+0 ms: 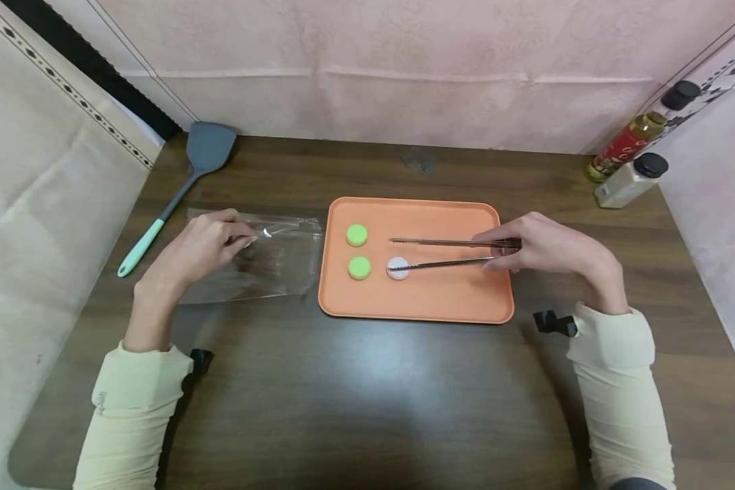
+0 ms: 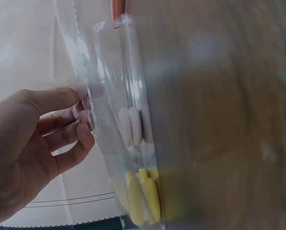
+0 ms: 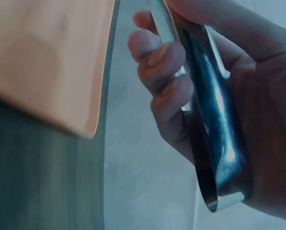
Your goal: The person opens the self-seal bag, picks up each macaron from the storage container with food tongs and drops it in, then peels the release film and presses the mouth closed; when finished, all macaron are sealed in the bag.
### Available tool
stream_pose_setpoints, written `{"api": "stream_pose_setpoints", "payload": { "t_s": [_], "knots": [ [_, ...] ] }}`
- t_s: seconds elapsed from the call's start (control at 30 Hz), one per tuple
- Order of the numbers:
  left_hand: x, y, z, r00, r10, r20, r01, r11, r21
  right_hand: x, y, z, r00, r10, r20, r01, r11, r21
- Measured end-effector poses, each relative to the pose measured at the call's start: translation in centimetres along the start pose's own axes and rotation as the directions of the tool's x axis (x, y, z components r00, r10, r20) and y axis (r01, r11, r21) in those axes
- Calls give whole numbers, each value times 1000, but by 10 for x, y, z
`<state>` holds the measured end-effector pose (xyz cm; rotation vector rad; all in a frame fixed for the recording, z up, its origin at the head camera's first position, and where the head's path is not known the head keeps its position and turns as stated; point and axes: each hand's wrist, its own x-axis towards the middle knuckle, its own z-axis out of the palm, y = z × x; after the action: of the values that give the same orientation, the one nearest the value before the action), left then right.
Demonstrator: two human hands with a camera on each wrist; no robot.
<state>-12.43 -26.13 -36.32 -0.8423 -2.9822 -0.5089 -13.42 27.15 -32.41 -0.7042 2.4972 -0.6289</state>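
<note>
My left hand (image 1: 196, 252) pinches the upper edge of a clear plastic bag (image 1: 294, 262) lying left of the tray. Pale discs (image 2: 135, 125) and yellow discs (image 2: 142, 197) show through the plastic in the left wrist view. Metal tongs (image 1: 431, 241) are held in my right hand (image 1: 560, 255), with the bent end against the palm. Their two arms stand apart over the orange tray (image 1: 453, 299). The lower arm's tip crosses over a white disc (image 1: 397, 275); whether they touch, I cannot tell. Two green discs (image 1: 356, 235) lie left of it on the tray.
A spatula (image 1: 211, 146) with a mint handle lies at the back left. At the back right stand an oil bottle (image 1: 625, 146) and a black-capped jar (image 1: 627, 184). Pale cloth (image 1: 404, 102) hangs along the rear of the wooden table (image 1: 367, 388).
</note>
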Motion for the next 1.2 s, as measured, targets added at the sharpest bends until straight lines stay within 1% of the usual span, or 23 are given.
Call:
{"api": "stream_pose_setpoints", "payload": {
  "t_s": [0.07, 0.17, 0.33, 0.4, 0.5, 0.53, 0.6, 0.63, 0.67, 0.73, 0.77, 0.87, 1.0, 1.2],
  "knots": [
    [1, -1, 0, 1000, 1, 5, -1, 1000, 2, -2, 9, -2, 999, 27, 27, -27, 999, 29],
    [1, -1, 0, 1000, 6, 3, -6, 1000, 3, -3, 19, -2, 997, 39, 64, -43, 997, 63],
    [0, -3, 1, 1000, 14, -13, -14, 1000, 11, 1, 27, 2, 995, 34, 97, -42, 996, 82],
    [0, -3, 1, 1000, 15, -14, -15, 1000, 9, 4, 30, 5, 995, 11, 100, -19, 997, 77],
    [0, -2, 2, 1000, 15, -15, -15, 1000, 7, 9, 36, 9, 994, -69, 91, 61, 995, 80],
    [0, -2, 1, 1000, 15, -15, -15, 1000, 6, 12, 43, 12, 989, -123, 81, 115, 988, 101],
    [0, -2, 1, 1000, 17, -17, -17, 1000, 7, 15, 45, 15, 984, -157, 82, 148, 983, 108],
    [0, -2, 1, 1000, 17, -18, -17, 1000, 8, 16, 45, 16, 982, -170, 80, 162, 981, 106],
    [0, -1, 1, 1000, 19, -19, -18, 1000, 9, 17, 44, 17, 983, -160, 88, 151, 983, 104],
    [0, -2, 1, 1000, 19, -18, -19, 1000, 8, 18, 38, 17, 987, -128, 100, 118, 988, 98],
    [0, -2, 1, 1000, 19, -18, -19, 1000, 8, 16, 30, 16, 990, -83, 111, 76, 994, 73],
    [0, -2, 1, 1000, 19, -15, -19, 1000, 9, 16, 22, 16, 992, -50, 117, 44, 998, 54],
    [0, -1, 0, 1000, 14, -11, -14, 1000, 11, 17, 21, 17, 991, -83, 105, 79, 996, 46],
    [0, -1, 0, 1000, 6, -5, -6, 1000, 5, 17, 22, 17, 987, -122, 103, 116, 991, 67]
  ]
}}
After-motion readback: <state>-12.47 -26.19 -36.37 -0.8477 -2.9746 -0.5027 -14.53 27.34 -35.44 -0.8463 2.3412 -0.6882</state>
